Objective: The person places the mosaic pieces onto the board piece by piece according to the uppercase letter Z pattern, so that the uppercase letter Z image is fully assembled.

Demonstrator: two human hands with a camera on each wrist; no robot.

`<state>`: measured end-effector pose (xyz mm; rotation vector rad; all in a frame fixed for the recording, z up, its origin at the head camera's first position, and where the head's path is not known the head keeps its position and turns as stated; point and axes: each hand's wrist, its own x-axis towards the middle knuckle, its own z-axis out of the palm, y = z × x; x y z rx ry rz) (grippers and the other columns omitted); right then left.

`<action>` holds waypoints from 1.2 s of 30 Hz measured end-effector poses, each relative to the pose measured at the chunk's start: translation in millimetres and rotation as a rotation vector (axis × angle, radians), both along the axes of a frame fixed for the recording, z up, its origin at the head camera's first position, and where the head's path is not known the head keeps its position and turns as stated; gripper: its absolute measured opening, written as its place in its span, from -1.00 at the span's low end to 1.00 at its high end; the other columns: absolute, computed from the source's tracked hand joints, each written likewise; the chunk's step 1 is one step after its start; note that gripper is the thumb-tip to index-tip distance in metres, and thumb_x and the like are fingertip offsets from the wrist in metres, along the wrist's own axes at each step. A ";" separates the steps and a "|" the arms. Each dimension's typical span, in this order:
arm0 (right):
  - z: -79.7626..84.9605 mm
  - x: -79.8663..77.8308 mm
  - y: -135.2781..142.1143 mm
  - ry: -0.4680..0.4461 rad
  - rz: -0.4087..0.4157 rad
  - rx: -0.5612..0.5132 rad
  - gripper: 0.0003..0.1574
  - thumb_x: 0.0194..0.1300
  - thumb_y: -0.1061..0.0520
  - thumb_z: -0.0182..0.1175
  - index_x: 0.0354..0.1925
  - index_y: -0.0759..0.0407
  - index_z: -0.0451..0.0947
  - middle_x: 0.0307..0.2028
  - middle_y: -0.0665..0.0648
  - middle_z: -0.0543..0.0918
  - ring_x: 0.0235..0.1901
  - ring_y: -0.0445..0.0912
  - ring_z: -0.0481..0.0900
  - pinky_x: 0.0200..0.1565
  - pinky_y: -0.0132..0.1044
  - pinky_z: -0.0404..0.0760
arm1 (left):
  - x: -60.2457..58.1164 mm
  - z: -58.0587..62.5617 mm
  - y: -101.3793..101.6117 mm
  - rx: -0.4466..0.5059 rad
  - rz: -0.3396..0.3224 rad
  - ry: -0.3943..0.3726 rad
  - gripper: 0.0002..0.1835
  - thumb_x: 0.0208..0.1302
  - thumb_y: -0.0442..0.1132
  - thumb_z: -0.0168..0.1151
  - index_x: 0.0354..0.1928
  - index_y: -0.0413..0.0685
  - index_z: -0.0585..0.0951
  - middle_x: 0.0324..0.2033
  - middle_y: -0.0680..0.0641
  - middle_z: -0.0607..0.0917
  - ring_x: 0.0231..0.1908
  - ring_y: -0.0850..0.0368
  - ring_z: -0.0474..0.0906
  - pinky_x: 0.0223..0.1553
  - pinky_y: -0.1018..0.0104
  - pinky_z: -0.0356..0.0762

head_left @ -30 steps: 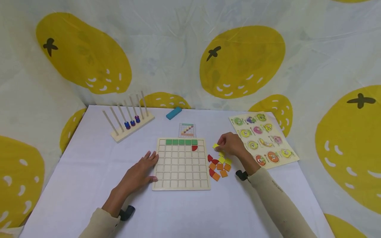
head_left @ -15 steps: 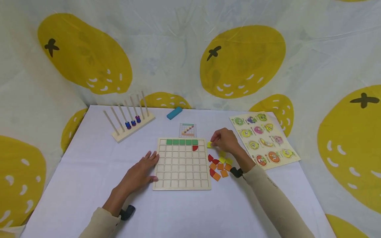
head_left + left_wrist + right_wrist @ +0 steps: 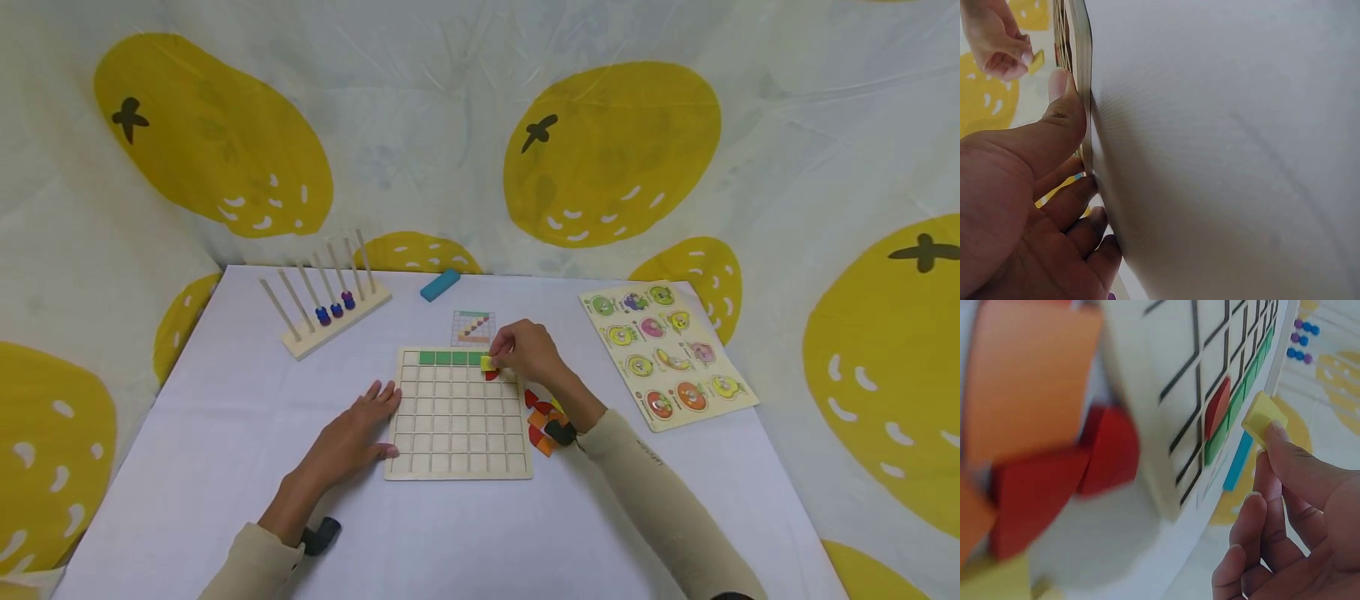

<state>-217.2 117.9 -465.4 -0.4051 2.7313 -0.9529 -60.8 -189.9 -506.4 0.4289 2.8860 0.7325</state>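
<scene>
A square wooden board (image 3: pixel 450 425) with a grooved grid lies in the middle of the white table. Several green square tiles (image 3: pixel 452 358) line its far row, and a red rounded piece (image 3: pixel 1217 407) lies in the row below. My right hand (image 3: pixel 528 354) pinches a yellow square tile (image 3: pixel 1264 420) between thumb and fingers, over the board's far right part. In the head view this tile overlaps the red piece and the last green tile. My left hand (image 3: pixel 360 429) rests at the board's left edge, its thumb (image 3: pixel 1063 106) at the rim and fingers spread.
Loose orange, red and yellow pieces (image 3: pixel 537 419) lie right of the board, partly behind the right wrist. A printed pattern card (image 3: pixel 472 329) sits beyond it. Around stand a peg rack (image 3: pixel 337 321) with beads, a teal block (image 3: pixel 440 285) and a fruit puzzle board (image 3: pixel 663 354).
My right hand has carried the yellow tile leftward from beside the loose pieces to over the board's far right part. The left hand has stayed at the board's left edge.
</scene>
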 end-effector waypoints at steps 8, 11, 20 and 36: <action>-9.7 4.4 -18.5 -0.014 0.014 0.034 -0.81 0.23 0.13 0.58 -0.43 -0.02 0.73 -0.51 -0.01 0.69 -0.46 -0.09 0.60 -0.39 -0.27 0.54 | -0.8 -1.7 1.2 0.010 -0.002 -0.003 0.09 0.08 -0.10 0.65 0.61 -0.17 0.29 0.63 -0.17 0.26 0.67 -0.24 0.07 0.54 -0.27 0.31; -11.1 5.8 -19.7 -0.004 0.017 0.050 -0.81 0.22 0.13 0.59 -0.43 -0.02 0.73 -0.51 -0.02 0.69 -0.48 -0.11 0.59 -0.43 -0.28 0.51 | -0.7 -1.7 1.4 0.018 -0.002 -0.002 0.09 0.07 -0.10 0.65 0.61 -0.16 0.29 0.63 -0.17 0.25 0.67 -0.23 0.07 0.54 -0.26 0.31; -9.2 8.9 -23.1 0.009 0.010 0.115 -0.80 0.23 0.12 0.58 -0.46 -0.01 0.74 -0.55 -0.02 0.68 -0.49 -0.10 0.58 -0.47 -0.30 0.48 | 0.9 2.6 1.7 0.007 0.010 -0.005 0.08 0.08 -0.12 0.65 0.61 -0.18 0.29 0.62 -0.19 0.25 0.67 -0.24 0.07 0.55 -0.26 0.28; -3.3 6.7 7.2 -0.029 0.012 0.091 -0.89 0.27 0.10 0.55 -0.33 -0.01 0.76 -0.39 0.00 0.70 -0.28 -0.03 0.57 -0.24 -0.23 0.55 | 0.2 2.4 -0.6 0.002 0.005 0.001 0.09 0.07 -0.12 0.66 0.61 -0.17 0.29 0.62 -0.20 0.26 0.66 -0.25 0.09 0.54 -0.27 0.30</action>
